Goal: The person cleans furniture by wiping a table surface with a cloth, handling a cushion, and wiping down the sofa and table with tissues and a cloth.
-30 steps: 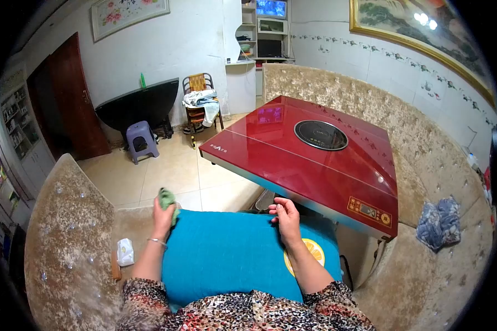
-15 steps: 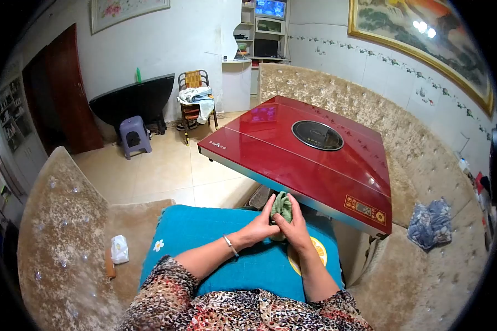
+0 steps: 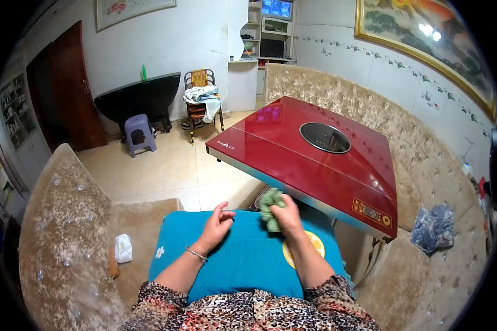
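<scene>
A crumpled green cloth (image 3: 271, 209) is gripped in my right hand (image 3: 287, 215), above the far edge of a teal cushion (image 3: 237, 254). The cushion lies across my lap, with an orange-slice print on its right side. My left hand (image 3: 217, 227) is over the cushion's middle left, apart from the cloth, with its fingers apart and nothing in them. Just beyond my right hand is the near edge of the red table (image 3: 281, 149), which has a round black cooking plate (image 3: 325, 138).
A curved beige sofa (image 3: 453, 176) wraps round the table. On it lie a blue-grey cloth (image 3: 432, 229) at right and a white tissue pack (image 3: 123, 248) at left. A purple stool (image 3: 140, 134) and a chair with clothes (image 3: 202, 99) stand by the far wall.
The cloth was in my left hand at first, then between both hands. Now my right hand has it, and my left hand has let go and moved back to the left.
</scene>
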Action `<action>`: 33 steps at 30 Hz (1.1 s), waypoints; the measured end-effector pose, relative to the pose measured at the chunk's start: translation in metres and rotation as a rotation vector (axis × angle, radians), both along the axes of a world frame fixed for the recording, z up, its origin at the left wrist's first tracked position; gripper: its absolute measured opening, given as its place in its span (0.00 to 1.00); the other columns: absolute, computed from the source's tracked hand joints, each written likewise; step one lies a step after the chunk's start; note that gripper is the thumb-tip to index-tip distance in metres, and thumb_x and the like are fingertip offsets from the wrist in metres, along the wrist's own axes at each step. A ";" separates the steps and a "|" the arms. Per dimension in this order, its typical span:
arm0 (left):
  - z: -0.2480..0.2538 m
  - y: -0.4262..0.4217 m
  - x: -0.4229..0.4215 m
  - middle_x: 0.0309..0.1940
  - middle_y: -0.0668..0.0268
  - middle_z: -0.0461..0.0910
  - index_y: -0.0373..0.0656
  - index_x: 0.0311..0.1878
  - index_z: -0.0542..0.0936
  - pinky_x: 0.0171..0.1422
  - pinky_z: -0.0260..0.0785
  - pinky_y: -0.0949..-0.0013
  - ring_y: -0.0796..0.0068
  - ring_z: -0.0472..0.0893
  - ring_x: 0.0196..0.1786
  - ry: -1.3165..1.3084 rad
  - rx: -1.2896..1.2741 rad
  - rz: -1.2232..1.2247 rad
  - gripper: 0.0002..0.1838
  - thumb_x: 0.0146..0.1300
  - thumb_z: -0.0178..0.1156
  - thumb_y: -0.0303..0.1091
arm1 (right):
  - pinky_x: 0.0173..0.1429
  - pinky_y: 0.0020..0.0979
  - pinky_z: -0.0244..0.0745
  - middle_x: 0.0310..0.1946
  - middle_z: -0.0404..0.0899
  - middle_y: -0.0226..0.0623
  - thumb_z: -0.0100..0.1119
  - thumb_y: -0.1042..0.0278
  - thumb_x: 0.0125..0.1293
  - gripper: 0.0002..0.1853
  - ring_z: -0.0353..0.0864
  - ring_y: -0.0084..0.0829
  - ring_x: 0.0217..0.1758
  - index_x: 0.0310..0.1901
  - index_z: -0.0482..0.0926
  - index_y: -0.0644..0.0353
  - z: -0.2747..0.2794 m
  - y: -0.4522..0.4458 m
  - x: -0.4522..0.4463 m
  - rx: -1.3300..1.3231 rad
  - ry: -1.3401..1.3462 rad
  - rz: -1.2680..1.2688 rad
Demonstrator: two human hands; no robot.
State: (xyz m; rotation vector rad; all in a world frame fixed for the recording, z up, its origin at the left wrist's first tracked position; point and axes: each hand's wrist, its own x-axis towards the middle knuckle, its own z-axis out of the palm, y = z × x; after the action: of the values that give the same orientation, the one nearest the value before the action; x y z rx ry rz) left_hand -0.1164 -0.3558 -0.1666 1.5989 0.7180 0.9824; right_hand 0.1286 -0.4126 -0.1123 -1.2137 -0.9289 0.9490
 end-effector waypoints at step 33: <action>0.001 -0.046 0.045 0.56 0.55 0.80 0.41 0.61 0.80 0.63 0.67 0.52 0.55 0.77 0.61 0.595 0.889 -0.132 0.19 0.69 0.54 0.29 | 0.62 0.45 0.76 0.55 0.83 0.42 0.60 0.64 0.67 0.21 0.82 0.44 0.58 0.60 0.79 0.61 -0.094 -0.002 0.171 -0.323 -0.587 -0.609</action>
State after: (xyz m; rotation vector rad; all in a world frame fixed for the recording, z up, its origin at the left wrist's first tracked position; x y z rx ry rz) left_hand -0.0711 -0.4015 -0.1655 2.7507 0.5681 0.7552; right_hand 0.2993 -0.4142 -0.2067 -1.9679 -0.7797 0.2482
